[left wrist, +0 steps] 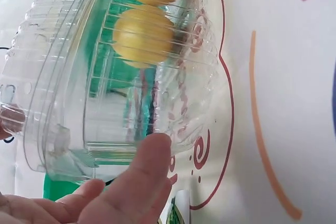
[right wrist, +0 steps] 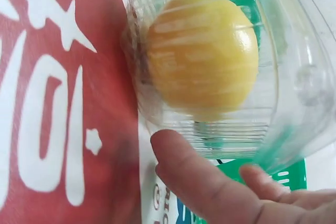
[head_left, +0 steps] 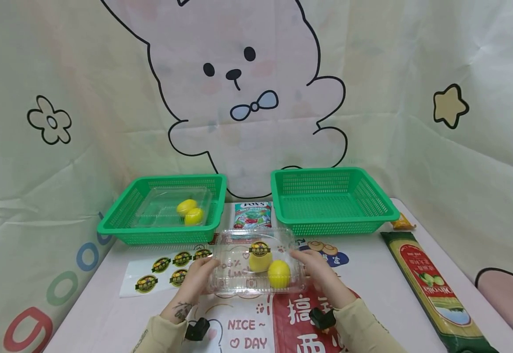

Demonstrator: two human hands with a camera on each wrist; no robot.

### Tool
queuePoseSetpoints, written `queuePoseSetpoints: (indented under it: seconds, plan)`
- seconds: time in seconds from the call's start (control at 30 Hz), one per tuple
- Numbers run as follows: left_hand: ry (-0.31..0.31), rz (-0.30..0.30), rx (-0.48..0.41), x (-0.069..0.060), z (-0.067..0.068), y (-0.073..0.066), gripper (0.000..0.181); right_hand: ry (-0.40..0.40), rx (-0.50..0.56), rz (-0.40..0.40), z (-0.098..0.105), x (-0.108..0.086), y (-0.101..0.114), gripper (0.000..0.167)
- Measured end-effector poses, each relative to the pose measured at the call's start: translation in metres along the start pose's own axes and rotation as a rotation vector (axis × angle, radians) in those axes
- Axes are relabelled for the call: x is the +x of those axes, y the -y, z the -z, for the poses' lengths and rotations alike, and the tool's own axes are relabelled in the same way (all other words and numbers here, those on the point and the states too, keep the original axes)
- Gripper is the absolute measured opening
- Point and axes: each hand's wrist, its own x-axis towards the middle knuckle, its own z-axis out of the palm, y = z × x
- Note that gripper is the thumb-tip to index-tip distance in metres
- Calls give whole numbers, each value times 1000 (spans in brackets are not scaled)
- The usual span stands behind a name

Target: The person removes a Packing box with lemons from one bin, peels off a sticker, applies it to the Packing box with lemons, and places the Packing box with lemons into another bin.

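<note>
Between both hands is a clear plastic fruit box, its lid down, with two yellow lemons inside. A black and gold round sticker is on the lid, over one lemon. My left hand grips the box's left end; in the left wrist view its fingers are at the lower side and a thumb tip shows at the lid. My right hand holds the opposite end. In the right wrist view its fingers lie against the box near a lemon; that thumb is hidden there.
Behind stand two green baskets, the left one holding another clear box with lemons. A candy bag lies between them. A sticker sheet is at left; a long green package and a small orange packet are at right.
</note>
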Motion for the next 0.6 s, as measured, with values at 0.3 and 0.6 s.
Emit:
queuePoseSetpoints:
  seconds: [0.3,0.6]
  plan:
    - [1,4,-73,-2,-1,4,52,20,48,-45,-2,-1,-1,66]
    - [12,23,-85,-16,8,0,52,58,89,-14,-2,-21,4,57]
